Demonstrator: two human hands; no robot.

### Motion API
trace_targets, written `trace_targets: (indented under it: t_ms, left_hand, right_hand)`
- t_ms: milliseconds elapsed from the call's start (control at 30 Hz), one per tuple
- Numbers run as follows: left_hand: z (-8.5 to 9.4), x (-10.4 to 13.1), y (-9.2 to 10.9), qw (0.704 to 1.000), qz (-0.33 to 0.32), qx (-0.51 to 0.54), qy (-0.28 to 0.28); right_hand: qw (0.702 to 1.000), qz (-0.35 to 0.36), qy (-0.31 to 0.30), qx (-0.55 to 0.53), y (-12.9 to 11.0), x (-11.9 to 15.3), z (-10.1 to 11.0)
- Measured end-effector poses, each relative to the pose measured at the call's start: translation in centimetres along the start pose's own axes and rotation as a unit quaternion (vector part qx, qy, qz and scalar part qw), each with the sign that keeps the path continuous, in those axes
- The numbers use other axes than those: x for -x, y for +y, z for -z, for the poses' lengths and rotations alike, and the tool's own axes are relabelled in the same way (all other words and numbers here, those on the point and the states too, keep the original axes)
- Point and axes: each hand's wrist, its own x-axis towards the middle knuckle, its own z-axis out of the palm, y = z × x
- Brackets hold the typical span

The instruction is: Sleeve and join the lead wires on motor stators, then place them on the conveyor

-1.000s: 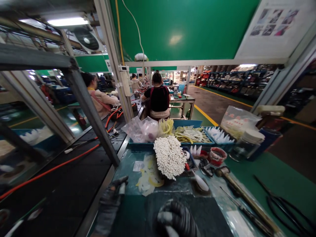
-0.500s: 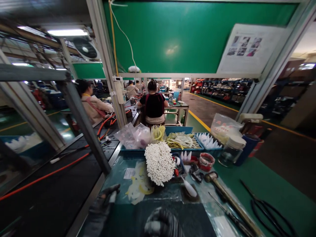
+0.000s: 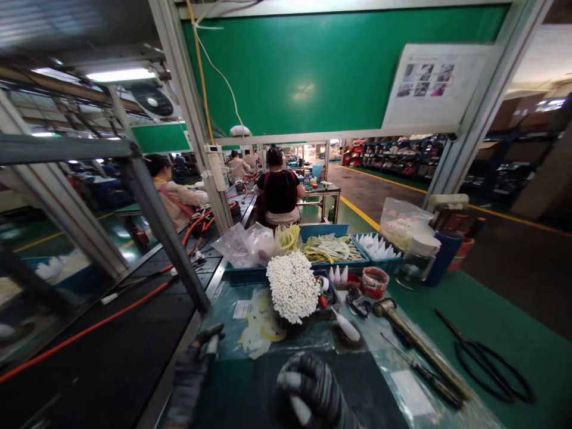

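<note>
My left hand, in a dark glove with grey fingertips, is at the left edge of the bench with its fingers stretched out and nothing visible in them. Low in the middle of the view, my right hand is closed over a dark mat. Its gloved fingers are curled in, and what they hold, if anything, is hidden. Beyond it stands a thick bundle of white-tipped sticks. A white squeeze bottle with a pointed nozzle lies right of the bundle. Pale and yellow strips are spread to the left.
Blue trays hold yellowish strips and white nozzle tips. A hammer, a thin pointed tool and black scissors lie right. A glass jar stands behind. A metal post rises left; a co-worker sits ahead.
My right hand has moved slightly up and right in the view, its fingers still curled. The left hand keeps its place at the bench edge. The whole view has shifted a little.
</note>
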Motion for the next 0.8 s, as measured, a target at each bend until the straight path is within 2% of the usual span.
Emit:
trace_targets:
  t_ms: [100,300,600,800]
  left_hand:
    - [0.2,-0.2,0.0,0.999,0.034,0.023,0.01]
    - [-0.5,-0.2,-0.2,0.996,0.07,0.058,0.011]
    - [-1.2,-0.6,0.3,0.994,0.056,0.093,0.022]
    - [-0.9,-0.3,-0.6,0.994,0.057,0.09,0.017]
  right_hand:
    - [0.999,-0.005,0.02,0.024,-0.7,0.0,0.2]
    - [0.999,0.003,-0.027,0.047,-1.9,-0.4,0.6]
    - [0.998,0.04,0.005,0.039,-1.9,-0.7,0.0]
    - [0.996,0.064,0.041,0.048,-1.0,-0.6,-0.4]
